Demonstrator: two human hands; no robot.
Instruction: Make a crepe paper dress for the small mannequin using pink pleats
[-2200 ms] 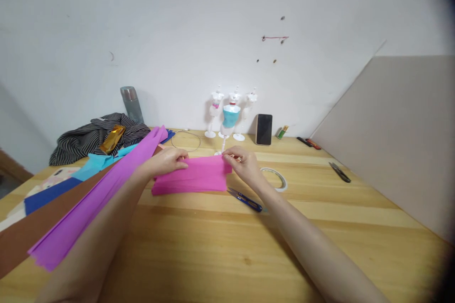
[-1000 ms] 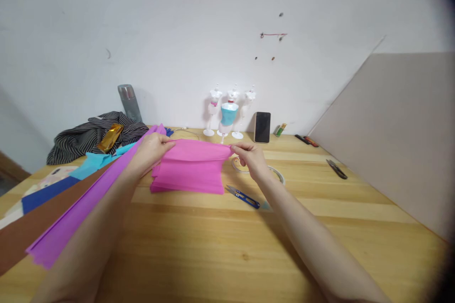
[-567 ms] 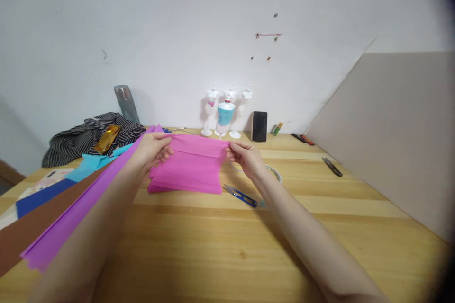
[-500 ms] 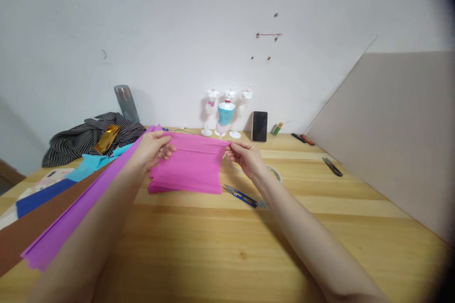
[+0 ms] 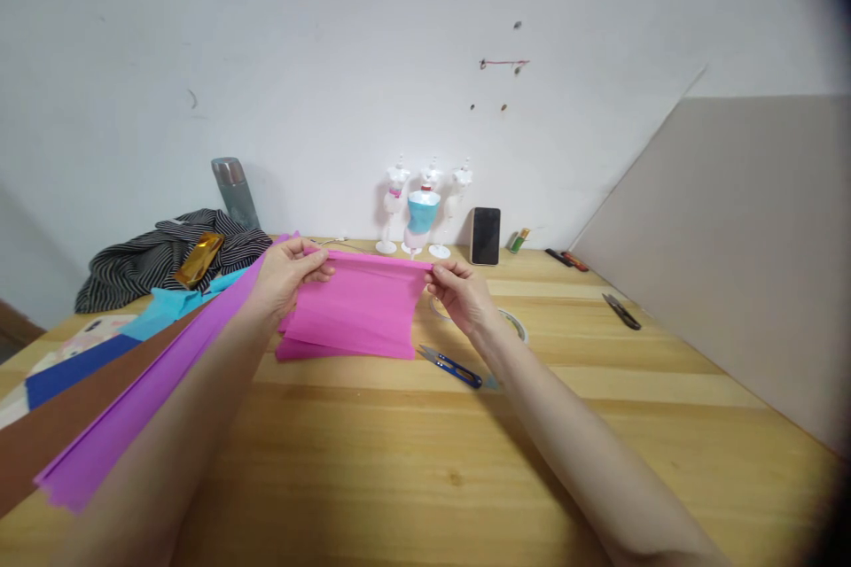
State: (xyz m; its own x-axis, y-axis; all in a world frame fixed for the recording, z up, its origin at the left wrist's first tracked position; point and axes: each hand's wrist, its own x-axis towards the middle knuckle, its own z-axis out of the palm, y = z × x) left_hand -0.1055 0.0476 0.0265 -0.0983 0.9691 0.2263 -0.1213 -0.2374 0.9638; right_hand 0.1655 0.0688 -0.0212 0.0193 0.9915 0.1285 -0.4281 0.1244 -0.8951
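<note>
Head camera: our left hand (image 5: 284, 276) and right hand (image 5: 461, 291), fingers closed in narrow pinches, hold opposite ends of the pink sheet's (image 5: 359, 306) top edge above the wooden table (image 5: 399, 469), its layers too overlapped to count. Beyond, we count three white mannequins (image 5: 429, 178), one turquoise-wrapped form (image 5: 423, 216) and one phone (image 5: 486, 236); rightward, one blue snips (image 5: 456, 368), one dark snips (image 5: 621, 312).

A white wall (image 5: 319, 53) fills the upper half, marked by dark spots (image 5: 518, 25) right of top centre; a greyish-beige wall section (image 5: 745, 239) slants down the right side, and a pale wooden tabletop (image 5: 399, 461) spans the bottom
</note>
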